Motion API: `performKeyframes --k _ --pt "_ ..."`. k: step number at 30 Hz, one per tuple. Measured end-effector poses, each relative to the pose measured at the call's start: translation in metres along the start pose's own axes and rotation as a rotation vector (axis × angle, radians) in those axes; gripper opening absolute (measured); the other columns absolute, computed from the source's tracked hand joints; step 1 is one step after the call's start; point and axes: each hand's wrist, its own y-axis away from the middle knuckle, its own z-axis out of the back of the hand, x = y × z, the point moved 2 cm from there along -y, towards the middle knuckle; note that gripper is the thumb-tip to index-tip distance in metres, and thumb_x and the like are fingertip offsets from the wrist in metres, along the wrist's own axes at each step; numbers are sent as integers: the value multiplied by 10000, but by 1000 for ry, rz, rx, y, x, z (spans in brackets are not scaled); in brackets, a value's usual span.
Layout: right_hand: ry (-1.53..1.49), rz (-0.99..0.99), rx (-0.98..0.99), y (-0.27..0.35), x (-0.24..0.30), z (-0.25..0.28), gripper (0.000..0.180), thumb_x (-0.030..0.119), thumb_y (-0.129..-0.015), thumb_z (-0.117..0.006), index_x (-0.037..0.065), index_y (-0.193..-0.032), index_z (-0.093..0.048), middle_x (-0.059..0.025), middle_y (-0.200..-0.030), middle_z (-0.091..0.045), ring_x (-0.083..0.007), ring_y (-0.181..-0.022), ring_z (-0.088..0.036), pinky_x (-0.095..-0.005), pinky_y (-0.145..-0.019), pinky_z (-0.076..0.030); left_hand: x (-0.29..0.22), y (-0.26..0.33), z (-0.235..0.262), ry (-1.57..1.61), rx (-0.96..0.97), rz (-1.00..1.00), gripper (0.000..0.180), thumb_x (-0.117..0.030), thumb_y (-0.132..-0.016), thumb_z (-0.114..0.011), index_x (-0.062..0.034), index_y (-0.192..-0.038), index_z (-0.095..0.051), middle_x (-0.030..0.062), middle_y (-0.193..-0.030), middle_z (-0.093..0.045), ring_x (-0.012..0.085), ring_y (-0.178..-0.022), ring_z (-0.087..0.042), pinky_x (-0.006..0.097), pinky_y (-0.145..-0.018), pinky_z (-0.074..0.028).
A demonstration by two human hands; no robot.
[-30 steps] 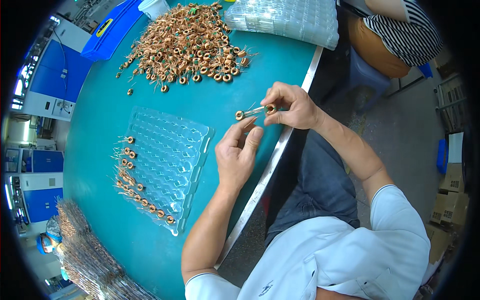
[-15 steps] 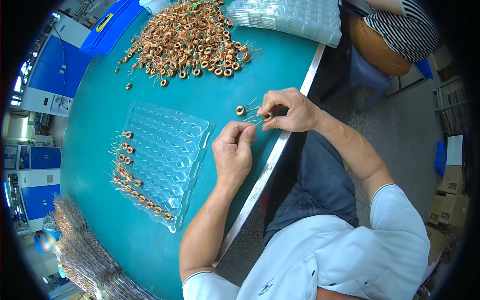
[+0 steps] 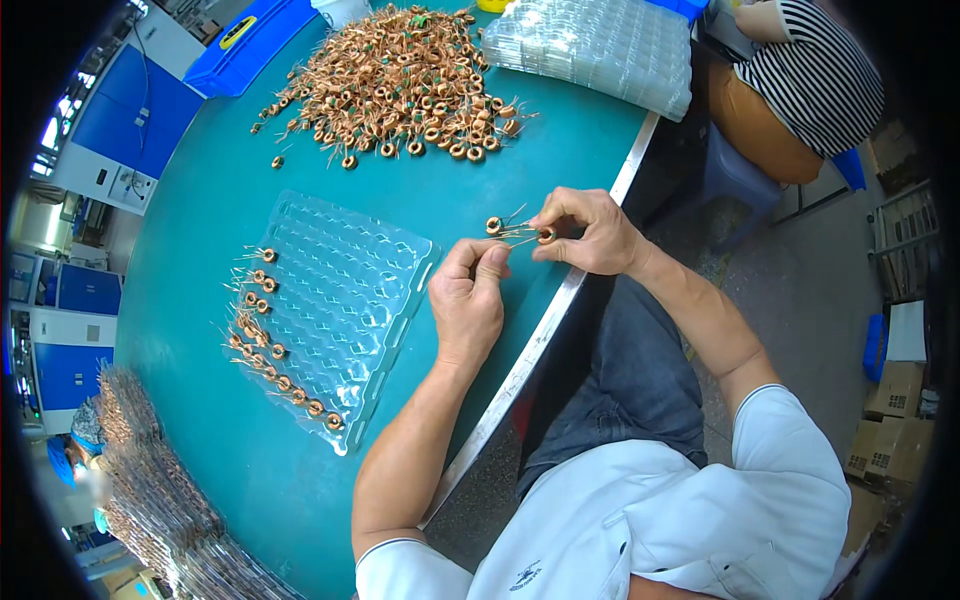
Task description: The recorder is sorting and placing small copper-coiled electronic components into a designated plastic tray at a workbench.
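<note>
Both forearms reach up from the lower edge over the counter (image 3: 250,200) rim, hands meeting near its right edge. The right hand (image 3: 585,230) is curled narrow, pinching a coil (image 3: 546,236) by its wire leads. The left hand (image 3: 468,300) is closed, fingertips at the leads beside a second coil (image 3: 493,225). The clear tray (image 3: 350,300) left of the hands holds coils along its left side only. A coil pile (image 3: 400,85) lies farther up.
</note>
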Motion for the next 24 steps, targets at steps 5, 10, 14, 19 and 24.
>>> performKeyframes --k 5,10,14,19,24 --pt "-229 -7 -252 4 -17 2 320 -22 -796 -780 21 -1039 -575 -34 -828 -618 -82 -727 -604 -228 -608 -498 6 1 13 395 -182 103 184 -189 -994 -598 -14 -1030 -644 31 -832 -641 60 -668 -532 204 -589 -439" --pt "-434 -130 -324 2 9 2 274 101 -858 -763 14 -1037 -574 -27 -790 -630 -70 -666 -600 -202 -549 -482 -9 5 8 321 -104 -17 321 -174 -992 -596 -24 -1272 -550 77 -1061 -632 93 -800 -577 218 -647 -477" --pt "-521 -261 -300 3 30 -17 274 256 -934 -689 5 -995 -596 -42 -791 -634 -84 -633 -609 -212 -518 -497 -12 9 9 37 -42 -230 409 -108 -930 -673 -46 -1312 -541 53 -1122 -607 116 -924 -581 235 -744 -504" --pt "-330 -299 -244 8 34 -30 300 312 -938 -679 27 -858 -634 -10 -685 -614 -53 -571 -579 -199 -475 -468 -17 10 8 -52 -79 -380 162 -23 -851 -726 -37 -1006 -680 77 -933 -648 142 -777 -629 262 -647 -516" --pt "-229 -319 -229 4 32 -32 288 297 -942 -675 19 -872 -649 -2 -644 -606 -45 -541 -562 -197 -460 -451 -11 10 8 17 -44 -304 132 -32 -854 -731 -32 -978 -687 70 -909 -649 129 -752 -620 252 -642 -510"
